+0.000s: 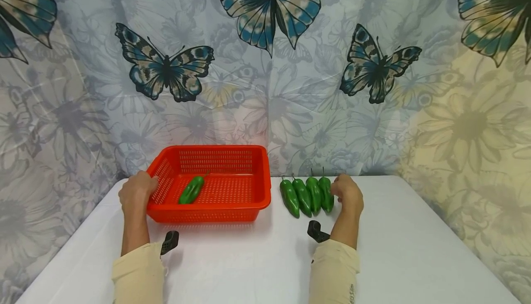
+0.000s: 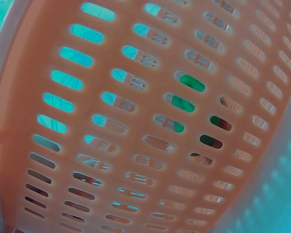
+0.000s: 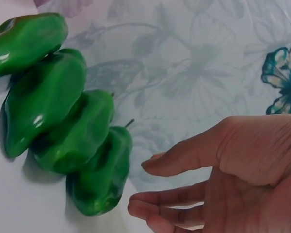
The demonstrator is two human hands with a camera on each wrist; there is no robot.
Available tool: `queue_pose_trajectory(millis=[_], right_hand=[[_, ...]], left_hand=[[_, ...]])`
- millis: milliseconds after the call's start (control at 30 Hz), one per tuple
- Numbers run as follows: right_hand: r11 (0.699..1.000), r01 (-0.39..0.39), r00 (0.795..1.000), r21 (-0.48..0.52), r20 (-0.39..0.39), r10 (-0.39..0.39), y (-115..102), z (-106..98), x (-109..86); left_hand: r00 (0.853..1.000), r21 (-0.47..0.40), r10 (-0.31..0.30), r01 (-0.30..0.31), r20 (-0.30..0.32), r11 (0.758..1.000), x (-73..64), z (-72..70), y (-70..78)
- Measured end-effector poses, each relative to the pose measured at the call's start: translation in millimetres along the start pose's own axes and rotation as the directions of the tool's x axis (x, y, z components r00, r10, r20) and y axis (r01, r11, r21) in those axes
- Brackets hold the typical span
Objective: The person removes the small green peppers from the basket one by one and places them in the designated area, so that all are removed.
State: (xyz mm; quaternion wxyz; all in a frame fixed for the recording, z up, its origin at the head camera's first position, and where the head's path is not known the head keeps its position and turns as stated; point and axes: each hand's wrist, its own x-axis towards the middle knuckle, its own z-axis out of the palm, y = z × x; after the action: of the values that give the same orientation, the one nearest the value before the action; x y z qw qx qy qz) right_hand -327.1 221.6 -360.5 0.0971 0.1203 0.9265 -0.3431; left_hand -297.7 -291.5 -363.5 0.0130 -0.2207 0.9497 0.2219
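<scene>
My left hand (image 1: 138,188) grips the left rim of a red plastic basket (image 1: 203,213). Inside the basket, towards its left, lies one green chili pepper (image 1: 192,190). The left wrist view is filled by the slotted basket wall (image 2: 19,77), with green showing through a few slots; the hand itself is out of that view. Several more green peppers (image 1: 314,195) lie side by side to the right of the basket, stems pointing away. My right hand (image 1: 348,194) is beside the rightmost pepper (image 3: 103,174), thumb and fingers apart with nothing between them.
A white-covered table (image 1: 232,262) carries everything. Right behind it hangs a cloth (image 1: 307,110) printed with butterflies and flowers. Black wrist-worn pieces (image 1: 317,231) stick out by both cuffs.
</scene>
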Motion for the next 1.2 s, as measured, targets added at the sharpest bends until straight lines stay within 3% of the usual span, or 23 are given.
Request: queue_pose_trajectory(millis=[300,567,800,1000,1200], right_hand=[[0.988,0.153,0.988,0.030,-0.019,-0.153,-34.9,-1.7,-12.4],[0.952,0.304,0.952,0.031,-0.040,-0.303,-79.7,5.6,-30.2],[0.879,0.477,0.875,-0.020,-0.079,-0.477,-117.8,29.0,-39.4],[0.826,0.555,0.817,-0.101,-0.121,-0.564,-156.2,69.0,-48.7],[0.737,0.647,0.751,-0.193,-0.007,-0.661,-186.6,124.8,-56.0]], left_hand=[[1.000,0.000,-0.001,0.001,-0.006,1.000,0.3,-0.3,0.3],[1.000,0.000,-0.015,0.015,-0.010,1.000,0.0,0.0,3.3],[1.000,0.003,-0.023,0.023,-0.019,1.000,0.3,0.7,1.6],[1.000,0.005,-0.027,0.027,-0.008,1.000,1.6,0.6,1.8],[0.999,0.010,-0.038,0.038,-0.004,0.999,2.3,2.3,2.5]])
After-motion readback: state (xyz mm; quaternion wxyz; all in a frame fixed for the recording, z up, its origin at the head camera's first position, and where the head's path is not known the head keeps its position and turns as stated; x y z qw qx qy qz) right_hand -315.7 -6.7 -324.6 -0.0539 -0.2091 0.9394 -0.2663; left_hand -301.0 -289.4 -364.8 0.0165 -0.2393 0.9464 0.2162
